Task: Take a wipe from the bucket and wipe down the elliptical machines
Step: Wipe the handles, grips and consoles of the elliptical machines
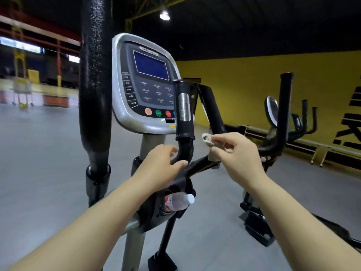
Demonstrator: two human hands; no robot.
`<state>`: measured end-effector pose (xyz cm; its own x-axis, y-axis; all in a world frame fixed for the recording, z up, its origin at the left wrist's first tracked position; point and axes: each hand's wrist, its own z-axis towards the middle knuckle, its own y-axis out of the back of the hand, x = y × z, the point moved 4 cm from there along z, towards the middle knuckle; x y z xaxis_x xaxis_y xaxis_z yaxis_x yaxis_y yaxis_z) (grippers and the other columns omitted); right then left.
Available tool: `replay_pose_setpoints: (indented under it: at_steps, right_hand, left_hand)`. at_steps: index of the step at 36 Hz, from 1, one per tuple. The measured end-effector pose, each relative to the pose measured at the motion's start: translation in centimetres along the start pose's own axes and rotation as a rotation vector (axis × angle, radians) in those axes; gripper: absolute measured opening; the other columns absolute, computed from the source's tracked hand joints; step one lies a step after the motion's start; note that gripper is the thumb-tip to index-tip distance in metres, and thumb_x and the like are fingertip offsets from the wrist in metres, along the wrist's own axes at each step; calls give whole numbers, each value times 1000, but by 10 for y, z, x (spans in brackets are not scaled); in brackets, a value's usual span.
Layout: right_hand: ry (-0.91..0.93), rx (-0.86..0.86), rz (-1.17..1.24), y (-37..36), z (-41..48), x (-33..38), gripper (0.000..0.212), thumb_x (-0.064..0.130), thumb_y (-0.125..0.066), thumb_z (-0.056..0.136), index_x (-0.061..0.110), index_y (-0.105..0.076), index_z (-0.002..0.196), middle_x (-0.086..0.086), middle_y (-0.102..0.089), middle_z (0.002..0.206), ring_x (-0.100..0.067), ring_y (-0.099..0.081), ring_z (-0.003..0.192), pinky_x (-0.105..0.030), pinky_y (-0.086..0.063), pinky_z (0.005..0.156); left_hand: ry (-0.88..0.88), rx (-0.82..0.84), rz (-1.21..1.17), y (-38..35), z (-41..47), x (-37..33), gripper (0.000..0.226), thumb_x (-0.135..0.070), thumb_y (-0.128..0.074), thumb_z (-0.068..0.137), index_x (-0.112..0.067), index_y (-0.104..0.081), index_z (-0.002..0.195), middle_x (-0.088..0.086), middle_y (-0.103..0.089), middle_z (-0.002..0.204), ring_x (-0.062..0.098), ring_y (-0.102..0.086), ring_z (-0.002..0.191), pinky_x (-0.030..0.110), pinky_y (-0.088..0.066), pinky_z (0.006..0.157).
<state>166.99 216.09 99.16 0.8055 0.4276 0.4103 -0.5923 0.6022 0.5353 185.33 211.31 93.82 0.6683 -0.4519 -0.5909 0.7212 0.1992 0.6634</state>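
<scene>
Wipe: a small, crumpled whitish wipe (207,139) sticks out at 10 o'clock from the right grip (237,153), held in the air in front of the elliptical machine (151,141).
Right grip: thumb and fingertips are pressed together on the near end of the wipe, pinching it.
Wipe to handlebar: just beside the lower end of the foam sleeve on the handlebar (183,122), at its 3 o'clock. Whether they touch cannot be told.
Left grip (160,163): curled round the bent bare tube of the same handlebar, below the sleeve, with the thumb lying across the front.
Grips to each other: the right is at 3 o'clock of the left and apart from it, with the tube between them.
Bottle holder (156,214): black, on the post at 6 o'clock from the left grip. It holds a clear water bottle (176,201), tilted, its white cap pointing to 3 o'clock.
Console (125,94): silver frame, blue screen, with orange, green and red round buttons along the lower edge. It is at 12 o'clock from the left grip.
Swing arm (94,94): thick, black and upright, at 9 o'clock of the console.
Second elliptical (283,118): at 3 o'clock, well apart, near the wall.
Floor (39,163): smooth grey.
Room: yellow wall (244,85) with black lettering at the right, and a dark ceiling with one lit lamp (164,15).
</scene>
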Motion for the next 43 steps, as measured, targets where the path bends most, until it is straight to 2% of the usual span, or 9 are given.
replay_pose_setpoints:
  at_steps: [4, 7, 12, 16, 20, 28, 34, 38, 43]
  right_hand:
    - [26, -40, 111, -16, 11, -10, 31, 15, -72, 81, 25, -67, 110, 13, -64, 101, -4, -58, 98, -21, -49, 87]
    - [84, -75, 146, -27, 24, -11, 29, 13, -72, 81, 23, -68, 108, 13, -65, 98, -3, -59, 94, -18, -48, 84]
    - [266, -84, 164, -45, 47, -6, 22, 0, -71, 80, 13, -74, 97, 5, -66, 94, -2, -59, 91, -10, -46, 84]
    - [394, -58, 113, -55, 61, -4, 15, 2, -69, 81, 7, -76, 93, -3, -66, 94, -8, -60, 89, -10, -46, 84]
    - [516, -51, 53, -62, 73, 5, 14, 6, -65, 83, 4, -75, 92, -6, -65, 94, -11, -59, 88, -14, -47, 83]
    - [604, -125, -91, -65, 147, 37, 18, 7, -61, 85, 1, -74, 96, -14, -66, 96, -32, -61, 89, -42, -54, 78]
    - [711, -22, -197, -64, 125, 33, 20, 5, -58, 86, 2, -73, 98, -17, -64, 94, -33, -59, 88, -43, -53, 73]
    - [806, 139, -200, -69, 74, 21, 28, 16, -51, 88, 6, -74, 100, -17, -60, 87, -32, -56, 81, -42, -49, 68]
    - [820, 164, -219, -64, 85, 18, 22, 13, -58, 88, 8, -74, 102, -16, -56, 86, -28, -54, 76, -40, -49, 59]
  left_hand:
    - [48, -128, -73, 2, 19, 1, 54, -45, -66, 84, -15, -51, 128, 0, -53, 127, 18, -48, 121, 30, -40, 99]
    - [34, -167, -236, 1, 32, -2, 47, -40, -68, 84, -17, -54, 123, -7, -59, 117, 11, -54, 111, 25, -42, 92]
    - [40, -248, -413, 1, 52, 2, 24, -29, -72, 82, -23, -63, 103, -10, -69, 93, 7, -65, 89, 37, -56, 83]
    - [59, -176, -556, -2, 62, 12, 21, -23, -77, 78, -21, -64, 94, -5, -73, 88, 14, -71, 81, 43, -59, 78]
    - [7, -175, -563, -5, 64, 16, 16, -21, -77, 78, -20, -67, 90, -4, -74, 86, 12, -72, 76, 44, -59, 76]
    - [-19, -132, -533, -3, 70, 17, 18, -25, -78, 77, -20, -63, 85, -1, -72, 90, 19, -71, 79, 47, -59, 71]
    - [-36, -125, -527, -3, 71, 16, 18, -24, -77, 78, -18, -61, 83, -1, -71, 86, 16, -71, 75, 41, -60, 74]
    - [-67, -112, -526, -2, 72, 17, 20, -17, -73, 82, -28, -58, 74, -5, -70, 79, 13, -71, 72, 40, -60, 72]
    - [-89, -110, -516, -3, 72, 17, 17, -19, -74, 81, -29, -64, 72, -8, -72, 76, 13, -71, 72, 40, -60, 72]
